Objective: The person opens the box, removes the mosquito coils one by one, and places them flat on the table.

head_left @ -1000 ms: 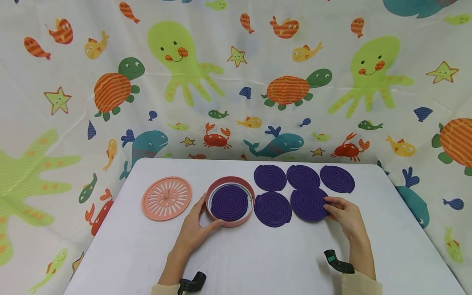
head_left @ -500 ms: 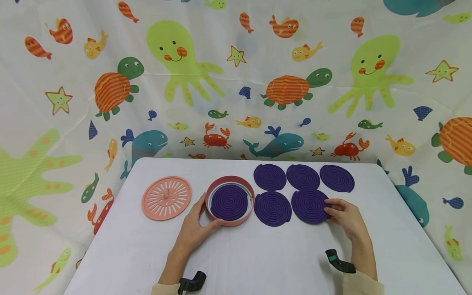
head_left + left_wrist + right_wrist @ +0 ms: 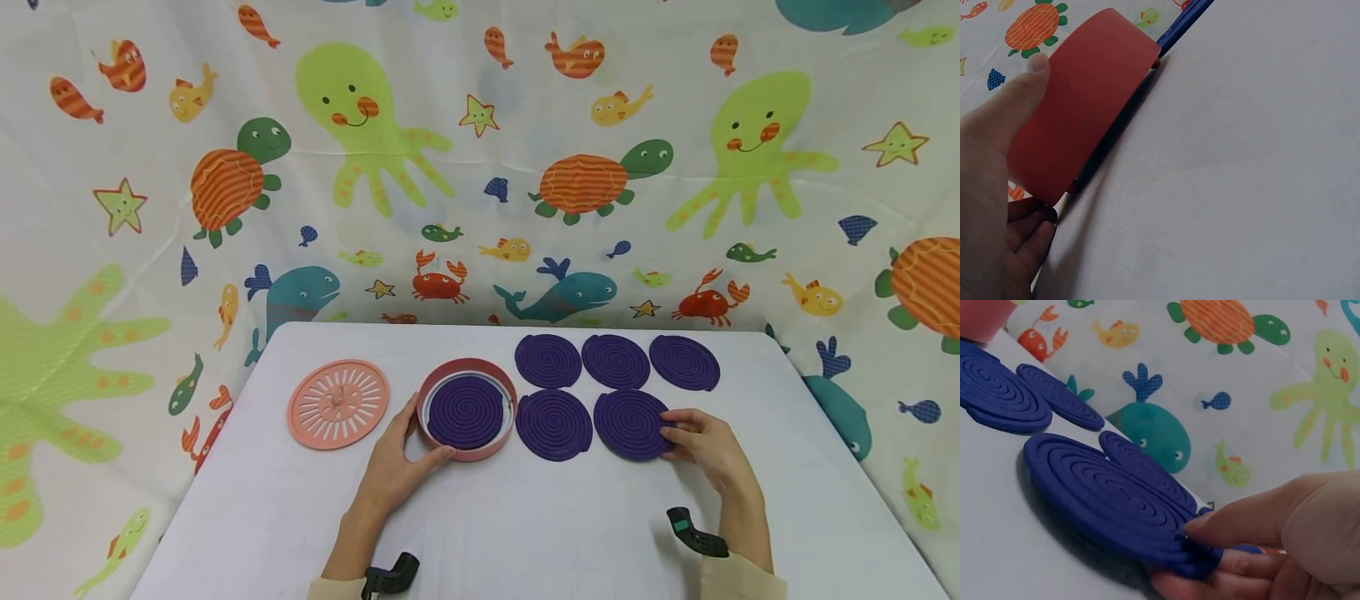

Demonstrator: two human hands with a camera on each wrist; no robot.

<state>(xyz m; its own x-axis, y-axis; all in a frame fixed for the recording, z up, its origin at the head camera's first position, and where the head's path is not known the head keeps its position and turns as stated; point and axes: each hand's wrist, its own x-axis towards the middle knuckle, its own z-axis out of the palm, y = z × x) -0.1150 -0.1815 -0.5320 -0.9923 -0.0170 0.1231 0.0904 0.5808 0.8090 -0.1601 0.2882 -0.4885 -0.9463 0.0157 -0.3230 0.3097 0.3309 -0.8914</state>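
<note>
My left hand (image 3: 401,467) grips the near left side of a round reddish-pink mosquito coil box (image 3: 486,455), thumb in front; in the left wrist view its smooth red wall (image 3: 1085,100) shows. A purple mosquito coil (image 3: 467,411) lies inside the box. At the right end of the near row, my right hand (image 3: 708,450) pinches the edge of another purple mosquito coil (image 3: 632,424). The right wrist view shows the thumb (image 3: 1229,522) on top of this coil (image 3: 1110,494), fingers below, and a dark shadow beneath its near edge.
Next to the held coil lies a mosquito coil (image 3: 553,424); a row of three, including the middle coil (image 3: 615,361), lies behind. A slotted pink lid (image 3: 339,404) lies left of the box on the white table (image 3: 525,533). A patterned curtain (image 3: 480,192) hangs behind.
My right hand has drawn its mosquito coil slightly toward me, away from the coil behind that it overlapped in the view. The left hand and the box have stayed in place.
</note>
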